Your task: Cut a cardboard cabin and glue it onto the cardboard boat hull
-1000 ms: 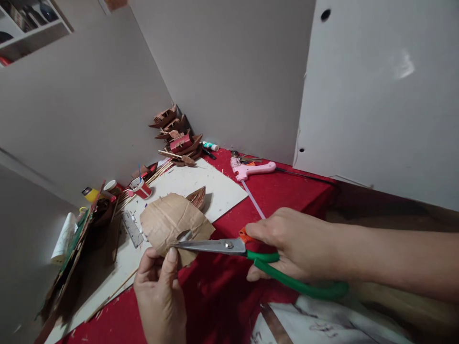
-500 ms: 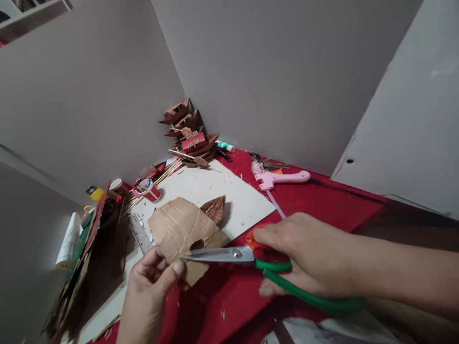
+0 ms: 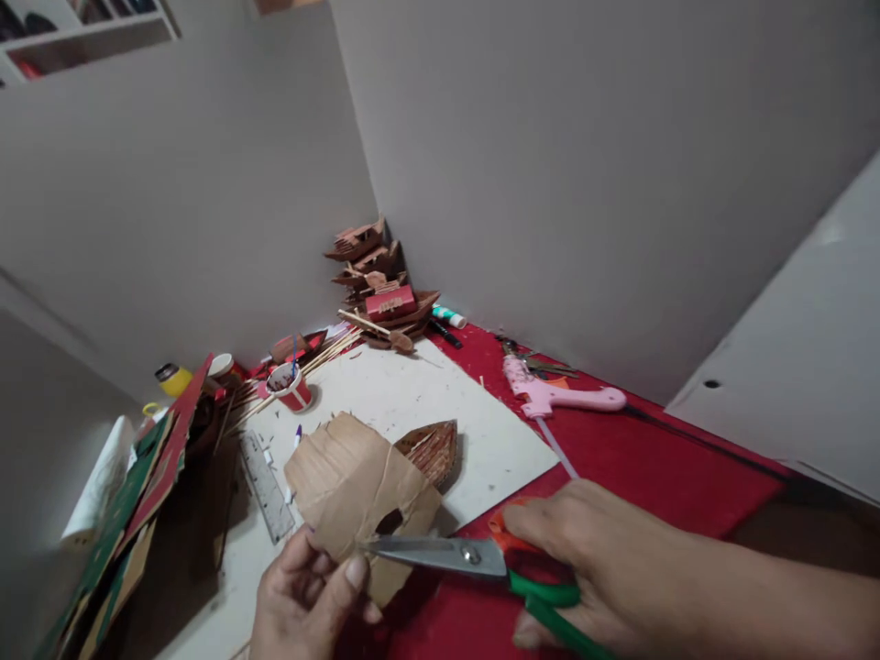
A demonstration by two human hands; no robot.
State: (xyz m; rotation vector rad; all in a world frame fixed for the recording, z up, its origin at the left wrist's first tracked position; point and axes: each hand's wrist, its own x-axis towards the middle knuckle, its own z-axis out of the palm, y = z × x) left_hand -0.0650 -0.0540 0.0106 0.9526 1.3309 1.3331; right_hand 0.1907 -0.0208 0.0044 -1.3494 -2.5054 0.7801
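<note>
My left hand (image 3: 316, 587) pinches the lower left edge of a brown cardboard piece (image 3: 350, 467), which has a dark hole in it. In my right hand (image 3: 584, 559) are scissors (image 3: 446, 555) with orange and green handles. Their blades look nearly closed, and the tips lie at the cardboard just below the hole, close to my left thumb. Behind the cardboard, a small brown model boat (image 3: 436, 451) rests on the white board (image 3: 501, 449), partly covered by the cardboard.
Stacked model boats (image 3: 391, 316) stand in the corner. A pink glue gun (image 3: 570, 397) lies on the red tabletop (image 3: 660, 467). Left are a red-and-white cup (image 3: 294, 392), sticks (image 3: 334, 353), a ruler (image 3: 267, 486) and leaning coloured cardboard sheets (image 3: 130, 513).
The view has shifted, so the table and both hands appear lower in the picture. Cardboard and scissors remain held, with the blade tips still at the cardboard.
</note>
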